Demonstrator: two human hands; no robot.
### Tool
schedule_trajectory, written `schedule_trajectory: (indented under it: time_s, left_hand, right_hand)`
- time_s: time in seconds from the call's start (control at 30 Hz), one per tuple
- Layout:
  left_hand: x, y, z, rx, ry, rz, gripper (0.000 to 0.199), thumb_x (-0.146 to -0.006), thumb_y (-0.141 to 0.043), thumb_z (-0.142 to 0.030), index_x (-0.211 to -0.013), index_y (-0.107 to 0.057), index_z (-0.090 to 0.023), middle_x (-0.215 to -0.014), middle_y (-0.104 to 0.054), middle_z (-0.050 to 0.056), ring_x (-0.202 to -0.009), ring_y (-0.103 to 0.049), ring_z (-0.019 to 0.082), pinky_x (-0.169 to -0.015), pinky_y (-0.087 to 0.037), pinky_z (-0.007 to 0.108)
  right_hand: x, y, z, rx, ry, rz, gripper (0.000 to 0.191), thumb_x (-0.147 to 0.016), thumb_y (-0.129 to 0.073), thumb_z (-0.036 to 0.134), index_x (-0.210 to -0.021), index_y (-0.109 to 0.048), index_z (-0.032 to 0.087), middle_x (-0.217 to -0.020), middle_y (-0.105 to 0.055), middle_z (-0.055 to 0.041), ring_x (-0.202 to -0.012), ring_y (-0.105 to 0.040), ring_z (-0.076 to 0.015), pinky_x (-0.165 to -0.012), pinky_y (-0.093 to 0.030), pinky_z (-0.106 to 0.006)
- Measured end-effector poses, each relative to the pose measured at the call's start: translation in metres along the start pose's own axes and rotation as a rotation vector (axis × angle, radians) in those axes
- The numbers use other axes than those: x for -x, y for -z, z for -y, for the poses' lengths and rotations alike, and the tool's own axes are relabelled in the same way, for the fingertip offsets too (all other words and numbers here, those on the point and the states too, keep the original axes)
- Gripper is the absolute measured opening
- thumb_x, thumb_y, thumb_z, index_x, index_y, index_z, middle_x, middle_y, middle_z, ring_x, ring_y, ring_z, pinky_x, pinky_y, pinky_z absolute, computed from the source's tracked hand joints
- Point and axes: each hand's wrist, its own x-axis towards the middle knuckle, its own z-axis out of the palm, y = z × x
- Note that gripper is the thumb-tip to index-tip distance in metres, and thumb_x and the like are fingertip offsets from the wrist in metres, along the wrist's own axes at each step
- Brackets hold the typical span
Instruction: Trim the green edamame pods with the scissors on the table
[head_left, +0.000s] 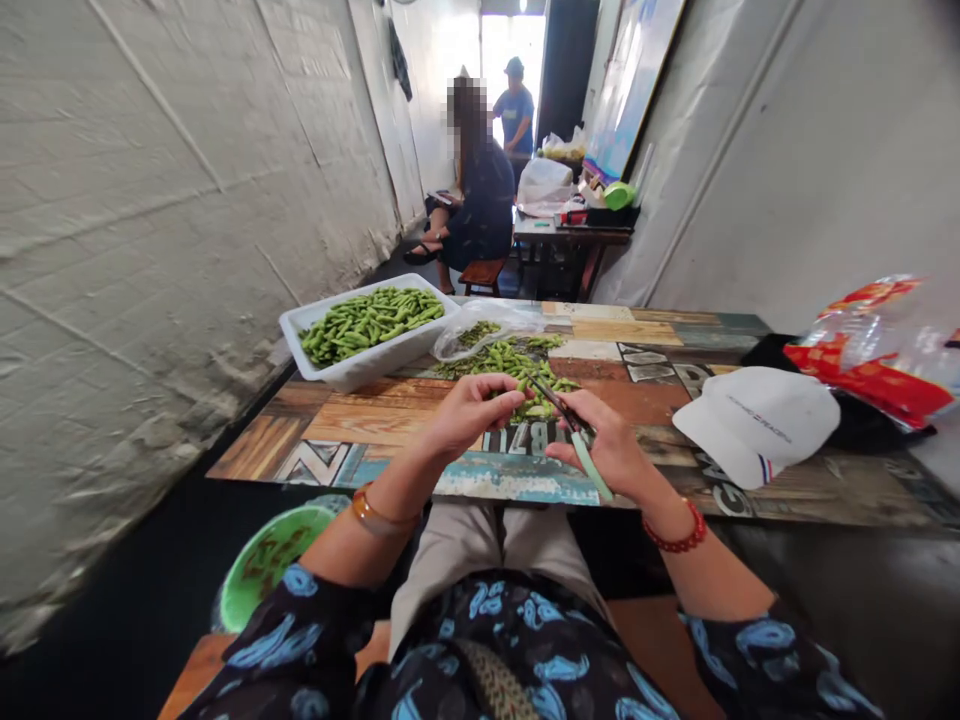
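My left hand (474,410) pinches a green edamame pod (523,386) above the table, its fingers closed around it. A pair of scissors (587,464) with pale green handles is in my right hand (611,440), and the dark blades point at the pod. Whether the blades touch it I cannot tell. Just beyond my hands lies a loose pile of edamame pods (517,360), with small bits scattered about it. A white plastic tub (375,358) heaped with pods stands to the left of the pile. Behind the pile rests a clear plastic bag (495,322).
On the table's (390,425) right lie a white cap (757,412) and a red-and-clear plastic package (847,372). A green basin (244,590) with brownish bits sits low on my left. Farther back, one person sits on a stool (482,274) and another stands beside a cluttered side table (547,232).
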Motion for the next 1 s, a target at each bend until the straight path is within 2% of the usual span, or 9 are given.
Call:
schedule_trajectory:
  time_s: [0.13,0.3,0.47,0.67,0.73,0.83,0.9,1.0]
  left_hand:
    - [0.01,-0.006,0.002,-0.147,-0.049,0.011,0.03,-0.081,-0.067,-0.042,-0.08,-0.068,-0.012,-0.058,-0.049,-0.003,-0.052,-0.038,0.007,-0.049,-0.029,0.02]
    - [0.016,-0.003,0.009,-0.303,-0.117,-0.013,0.024,-0.083,-0.063,-0.035,-0.081,-0.069,-0.012,-0.076,-0.063,0.003,-0.07,-0.052,0.012,-0.066,-0.04,0.023]
    - [0.018,0.0,0.023,-0.281,-0.127,0.029,0.024,-0.085,-0.061,-0.035,-0.078,-0.067,-0.013,-0.074,-0.061,0.003,-0.07,-0.051,0.012,-0.066,-0.039,0.023]
    - [0.02,-0.002,0.031,-0.218,-0.101,0.041,0.033,-0.089,-0.058,-0.043,-0.075,-0.066,-0.013,-0.07,-0.061,0.002,-0.066,-0.049,0.011,-0.064,-0.037,0.023]
    - [0.019,0.0,0.036,-0.261,-0.114,0.002,0.032,-0.087,-0.06,-0.041,-0.072,-0.066,-0.014,-0.07,-0.061,0.002,-0.067,-0.05,0.012,-0.065,-0.037,0.023]
    - [0.017,0.005,0.047,-0.324,-0.118,-0.13,0.026,-0.081,-0.066,-0.036,-0.066,-0.064,-0.014,-0.066,-0.058,0.001,-0.067,-0.049,0.012,-0.063,-0.036,0.022]
    - [0.017,0.007,0.054,-0.211,-0.072,-0.224,0.024,-0.078,-0.07,-0.036,-0.069,-0.064,-0.014,-0.063,-0.053,-0.001,-0.061,-0.045,0.009,-0.057,-0.033,0.021]
    - [0.02,0.007,0.059,0.152,0.029,-0.283,0.027,-0.074,-0.075,-0.039,-0.081,-0.065,-0.015,-0.057,-0.047,-0.005,-0.049,-0.035,0.005,-0.048,-0.023,0.02]
  right_hand:
    - [0.001,-0.009,0.0,0.034,0.035,0.044,0.05,-0.086,-0.07,0.044,-0.127,-0.058,0.019,-0.106,-0.066,-0.0114,-0.091,-0.065,-0.0241,-0.08,-0.057,-0.041]
    - [0.006,-0.022,0.002,0.0,0.049,0.061,0.049,-0.086,-0.07,0.044,-0.126,-0.059,0.019,-0.11,-0.067,-0.0125,-0.102,-0.065,-0.027,-0.089,-0.056,-0.044]
    - [0.015,-0.036,0.005,-0.041,-0.038,0.066,0.042,-0.088,-0.068,0.045,-0.12,-0.062,0.018,-0.099,-0.068,-0.0116,-0.091,-0.067,-0.0248,-0.081,-0.058,-0.04]
    - [0.022,-0.046,0.005,-0.064,-0.099,0.071,0.038,-0.09,-0.064,0.046,-0.116,-0.065,0.018,-0.092,-0.069,-0.0086,-0.08,-0.066,-0.021,-0.075,-0.057,-0.035]
    - [0.023,-0.051,0.002,-0.069,-0.102,0.069,0.034,-0.091,-0.063,0.044,-0.114,-0.066,0.019,-0.088,-0.068,-0.0069,-0.079,-0.065,-0.0205,-0.075,-0.056,-0.034]
    - [0.027,-0.059,-0.005,-0.081,-0.148,0.063,0.033,-0.091,-0.063,0.043,-0.114,-0.066,0.019,-0.084,-0.067,-0.0051,-0.079,-0.064,-0.0199,-0.076,-0.055,-0.033]
    - [0.031,-0.063,-0.01,-0.12,-0.237,0.033,0.037,-0.091,-0.063,0.044,-0.116,-0.066,0.018,-0.084,-0.066,-0.0045,-0.075,-0.063,-0.0187,-0.073,-0.054,-0.032]
    - [0.037,-0.064,-0.01,-0.22,-0.37,-0.031,0.045,-0.089,-0.063,0.047,-0.122,-0.063,0.016,-0.087,-0.064,-0.004,-0.068,-0.059,-0.0151,-0.065,-0.053,-0.028]
